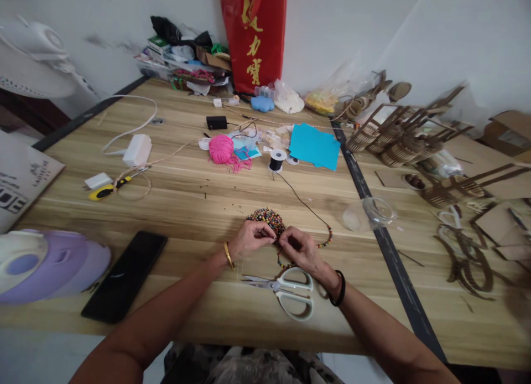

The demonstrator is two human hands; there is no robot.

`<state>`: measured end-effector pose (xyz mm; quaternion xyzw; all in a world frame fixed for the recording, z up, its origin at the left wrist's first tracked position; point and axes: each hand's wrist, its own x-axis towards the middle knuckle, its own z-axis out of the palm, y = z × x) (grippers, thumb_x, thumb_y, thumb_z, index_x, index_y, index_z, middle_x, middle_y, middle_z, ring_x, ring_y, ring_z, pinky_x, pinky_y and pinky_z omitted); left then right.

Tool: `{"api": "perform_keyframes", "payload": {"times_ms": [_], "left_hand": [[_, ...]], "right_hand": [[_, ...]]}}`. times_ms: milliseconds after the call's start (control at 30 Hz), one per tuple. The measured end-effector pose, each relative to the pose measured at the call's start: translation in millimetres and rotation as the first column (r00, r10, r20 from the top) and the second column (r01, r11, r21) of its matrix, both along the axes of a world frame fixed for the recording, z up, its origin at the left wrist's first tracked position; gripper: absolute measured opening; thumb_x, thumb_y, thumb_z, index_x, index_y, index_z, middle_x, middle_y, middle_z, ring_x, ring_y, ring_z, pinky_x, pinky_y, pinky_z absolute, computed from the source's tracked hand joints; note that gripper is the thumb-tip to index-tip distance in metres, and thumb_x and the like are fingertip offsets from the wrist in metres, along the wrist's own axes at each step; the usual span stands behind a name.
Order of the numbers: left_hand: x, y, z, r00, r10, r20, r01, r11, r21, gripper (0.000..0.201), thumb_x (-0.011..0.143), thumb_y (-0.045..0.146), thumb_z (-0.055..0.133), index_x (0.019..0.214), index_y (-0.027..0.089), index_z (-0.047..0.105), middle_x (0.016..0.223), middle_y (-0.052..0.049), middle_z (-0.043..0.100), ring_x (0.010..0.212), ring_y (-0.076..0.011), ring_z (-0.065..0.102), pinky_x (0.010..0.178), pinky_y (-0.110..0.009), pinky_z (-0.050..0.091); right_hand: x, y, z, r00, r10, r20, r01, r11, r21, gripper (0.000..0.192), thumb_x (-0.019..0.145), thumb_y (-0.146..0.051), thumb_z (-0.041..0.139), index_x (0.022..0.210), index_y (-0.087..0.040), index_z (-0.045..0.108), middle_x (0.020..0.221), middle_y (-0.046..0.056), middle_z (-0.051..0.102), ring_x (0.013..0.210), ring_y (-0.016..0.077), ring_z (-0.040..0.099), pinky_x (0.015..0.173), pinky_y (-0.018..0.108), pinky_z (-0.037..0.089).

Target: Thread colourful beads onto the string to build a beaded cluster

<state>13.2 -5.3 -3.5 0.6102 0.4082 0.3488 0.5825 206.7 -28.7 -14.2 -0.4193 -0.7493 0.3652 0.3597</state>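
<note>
My left hand (pixel 250 238) and my right hand (pixel 301 249) meet over a pile of small multicoloured beads (pixel 267 216) on the wooden table (pixel 194 196). Both pinch a black cord (pixel 305 205) strung with beads, right at the pile's near edge. The cord runs back to a black thread spool (pixel 277 160). A beaded stretch curves to the right of my right hand. White-handled scissors (pixel 286 291) lie just in front of my wrists. A gold bangle is on my left wrist, a black band on my right.
A black phone (pixel 125 274) and a purple and white device (pixel 45 265) lie at the near left. Pink yarn (pixel 223 150), blue paper (pixel 314 146), a white charger (pixel 136 150) and a clear plastic cup on its side (pixel 369 212) sit farther back. Brown wooden cut-out parts (pixel 415 138) crowd the right table.
</note>
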Motion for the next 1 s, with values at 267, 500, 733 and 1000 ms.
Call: {"api": "perform_keyframes", "payload": {"times_ms": [267,500,733,1000], "left_hand": [[0.0,0.2,-1.2,1.0,-0.01,-0.012,0.01,1.0,0.002,0.011,0.066,0.017,0.071,0.074,0.01,0.069,0.071,-0.005,0.07,0.066,-0.0127,0.062,0.066,-0.023,0.05],[0.3,0.7,-2.6,1.0,-0.011,-0.005,0.011,1.0,-0.004,0.009,0.066,0.015,0.07,0.073,0.01,0.069,0.07,-0.005,0.07,0.066,-0.0125,0.063,0.067,-0.023,0.051],[0.3,0.2,-0.9,0.999,-0.019,-0.031,0.019,1.0,0.017,0.009,0.067,0.015,0.069,0.074,0.01,0.07,0.071,-0.005,0.07,0.068,-0.0133,0.063,0.069,-0.024,0.052],[1.1,-0.6,-1.9,0.999,-0.008,-0.036,0.009,1.0,0.014,0.007,0.066,0.013,0.068,0.073,0.01,0.069,0.072,-0.006,0.07,0.068,-0.0132,0.063,0.069,-0.024,0.052]], "right_hand": [[0.6,-0.4,0.6,1.0,0.013,0.002,-0.013,1.0,-0.007,0.019,0.09,-0.033,0.052,0.082,-0.017,0.058,0.071,0.002,0.059,0.062,0.012,0.052,0.058,0.023,0.042],[0.0,-0.3,0.9,1.0,0.011,-0.012,-0.011,1.0,-0.008,0.019,0.089,-0.033,0.053,0.081,-0.017,0.058,0.071,0.002,0.059,0.062,0.0124,0.053,0.058,0.023,0.042],[-0.1,-0.4,1.5,1.0,0.022,-0.018,-0.022,1.0,0.003,0.014,0.089,-0.028,0.053,0.081,-0.017,0.057,0.072,0.002,0.058,0.063,0.0123,0.053,0.059,0.023,0.042],[0.1,-0.6,0.9,0.999,0.03,-0.019,-0.03,1.0,-0.002,0.016,0.09,-0.03,0.053,0.082,-0.017,0.058,0.073,0.003,0.059,0.065,0.0126,0.054,0.059,0.024,0.042]]}}
